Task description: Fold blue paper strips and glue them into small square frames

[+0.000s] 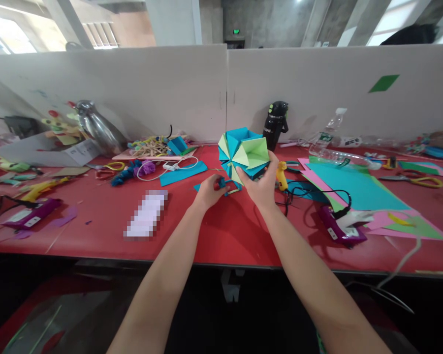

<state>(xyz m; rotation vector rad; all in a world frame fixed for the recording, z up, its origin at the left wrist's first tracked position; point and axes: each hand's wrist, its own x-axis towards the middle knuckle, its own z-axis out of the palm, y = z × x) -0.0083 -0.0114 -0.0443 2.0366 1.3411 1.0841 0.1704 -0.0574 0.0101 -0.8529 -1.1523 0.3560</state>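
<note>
My right hand (pixel 261 187) grips a folded-paper ball (pixel 239 152) of blue and light green panels, thumb at the front and fingers behind. It is raised above the red table (pixel 229 241). My left hand (pixel 208 191) is closed just below and left of the ball, fingers curled by a small red and blue object (pixel 219 184) whose kind I cannot make out. Partly covered blue paper lies beneath that hand. Right of the ball sits a yellow glue gun (pixel 281 176), partly behind my right hand.
Blue, pink and green paper sheets (pixel 358 184) lie to the right, near scissors (pixel 413 181), plastic bottles (pixel 327 132) and a purple power strip (pixel 341 231). A black flask (pixel 275 125) stands behind. Leftward are a pixelated rectangle (pixel 147 214), a blue strip (pixel 184 173) and a steel jug (pixel 99 130).
</note>
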